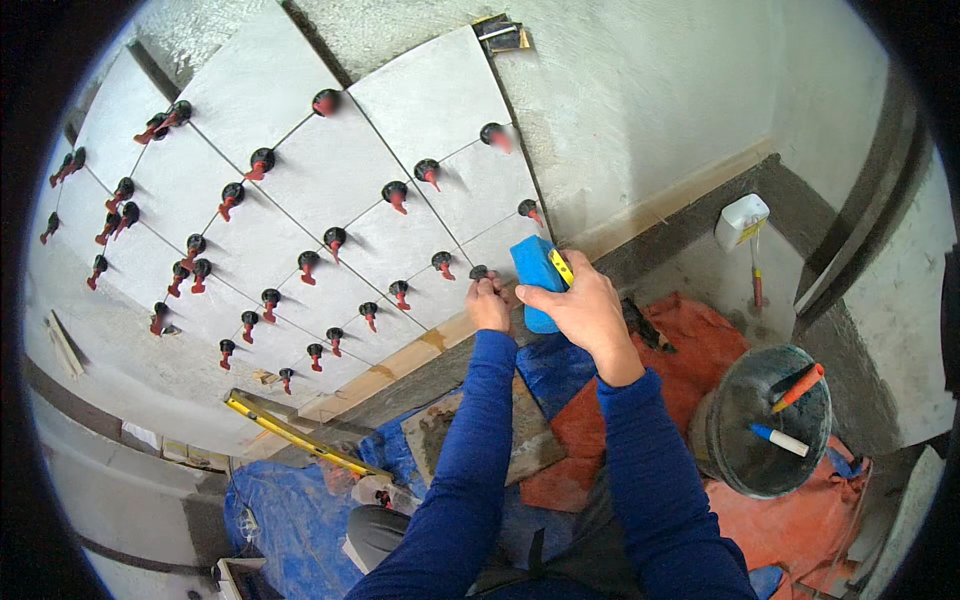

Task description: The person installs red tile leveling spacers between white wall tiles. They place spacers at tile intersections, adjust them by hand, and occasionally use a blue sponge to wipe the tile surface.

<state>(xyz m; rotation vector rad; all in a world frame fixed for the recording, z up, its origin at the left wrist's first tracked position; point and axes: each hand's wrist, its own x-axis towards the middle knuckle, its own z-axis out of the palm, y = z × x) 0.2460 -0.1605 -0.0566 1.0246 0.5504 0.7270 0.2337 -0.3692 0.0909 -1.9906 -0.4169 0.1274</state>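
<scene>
Pale wall tiles (350, 270) stand in rows, with black-capped, red-handled tile levelers (308, 262) at their joints. Low at the near right corner, my left hand (488, 304) has its fingers closed round a tile leveler (478, 271); its black cap shows above the fingertips and its handle is hidden. Beside it, my right hand (588, 312) grips a blue, sponge-like block (533, 275), thumb across the front. A yellow strip with black marks (561, 268) shows between block and fingers; I cannot make out its kind.
Below the tiles runs a wooden batten (400, 355). A yellow spirit level (300, 435) leans at lower left. A bucket (705, 430) with orange- and blue-handled tools stands right, near an orange tarp (570, 465). A blue tarp (290, 510) and a white container (742, 218) are around.
</scene>
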